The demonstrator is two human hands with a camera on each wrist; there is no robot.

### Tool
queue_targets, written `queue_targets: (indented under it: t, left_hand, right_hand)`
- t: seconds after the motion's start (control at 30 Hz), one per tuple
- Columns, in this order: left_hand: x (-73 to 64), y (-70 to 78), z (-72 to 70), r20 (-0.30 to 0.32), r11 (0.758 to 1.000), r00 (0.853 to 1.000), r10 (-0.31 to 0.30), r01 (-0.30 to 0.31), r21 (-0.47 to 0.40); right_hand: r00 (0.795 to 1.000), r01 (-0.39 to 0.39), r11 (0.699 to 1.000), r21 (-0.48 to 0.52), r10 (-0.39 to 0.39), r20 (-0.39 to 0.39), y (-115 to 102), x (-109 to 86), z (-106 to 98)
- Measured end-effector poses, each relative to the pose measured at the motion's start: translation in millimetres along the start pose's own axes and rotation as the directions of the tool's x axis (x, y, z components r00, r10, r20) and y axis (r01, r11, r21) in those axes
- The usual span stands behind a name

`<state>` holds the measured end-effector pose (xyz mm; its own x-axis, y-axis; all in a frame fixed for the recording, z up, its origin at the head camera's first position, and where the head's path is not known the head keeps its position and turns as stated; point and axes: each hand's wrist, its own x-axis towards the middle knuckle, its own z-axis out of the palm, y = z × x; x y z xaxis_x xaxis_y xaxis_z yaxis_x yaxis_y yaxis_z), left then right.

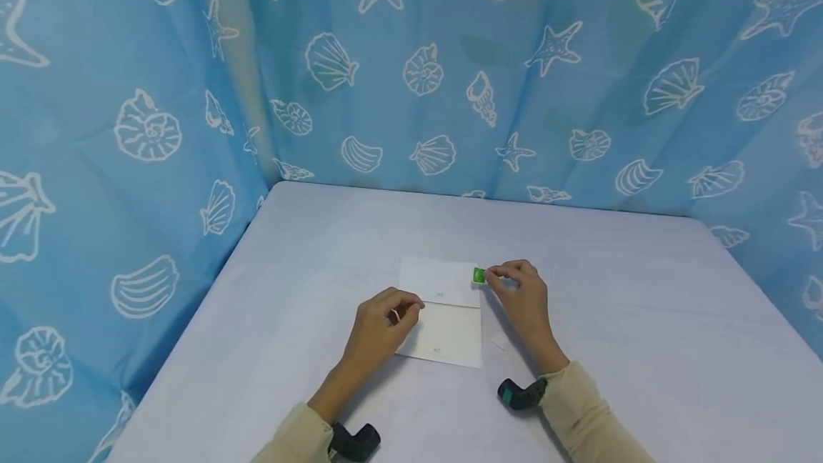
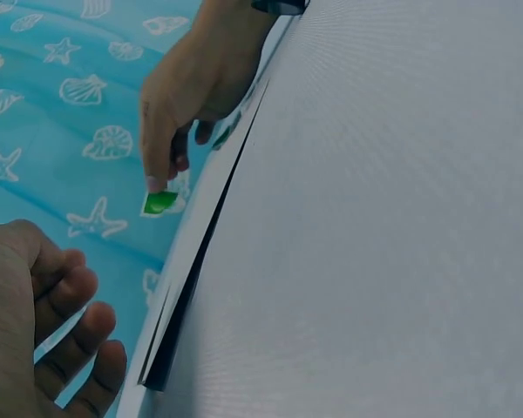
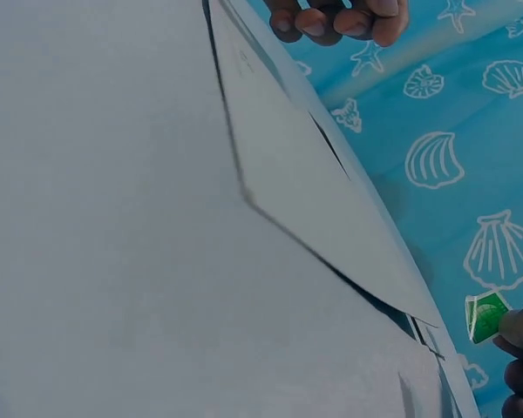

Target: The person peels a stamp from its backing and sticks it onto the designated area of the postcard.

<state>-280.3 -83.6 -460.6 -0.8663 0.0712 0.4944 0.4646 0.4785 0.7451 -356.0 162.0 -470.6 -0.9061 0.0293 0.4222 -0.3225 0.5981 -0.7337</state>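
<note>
My right hand [image 1: 524, 299] pinches a small green stamp-like square [image 1: 479, 275] with a white border between thumb and fingertips. It holds the square at the right edge of the far white paper panel [image 1: 437, 279]. The square's green face [image 3: 485, 316] shows in the right wrist view. My left hand [image 1: 379, 327] hovers over the left side of the near white panel [image 1: 450, 334], its fingers loosely bent and holding nothing. In the left wrist view its fingertips [image 2: 78, 287] stand apart from the paper. Each panel carries a small faint mark near its lower edge, and a dark line runs between them.
A small white scrap [image 1: 499, 342] lies on the white tabletop [image 1: 308, 249], right of the near panel. Blue curtains [image 1: 386, 91] with white shells and starfish hang behind the table and at its left. A black wrist device [image 1: 521, 394] sits at my right cuff, another [image 1: 356, 441] at my left.
</note>
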Motion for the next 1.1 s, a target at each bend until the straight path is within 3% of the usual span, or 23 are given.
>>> queue_targets:
  t: [0.5,1.1]
  left_hand:
    - [4.2,2.2,-1.4,0.02,1.0,1.0,-0.017,0.017,-0.003]
    - [3.5,2.2,-2.0,0.028,1.0,1.0,-0.005,0.005,-0.013]
  right_hand:
    - [0.999,-0.023,1.0,-0.013,0.023,0.043,3,17.9,12]
    - [0.996,-0.002,0.998,-0.065,0.008,0.083,6,19.9,19]
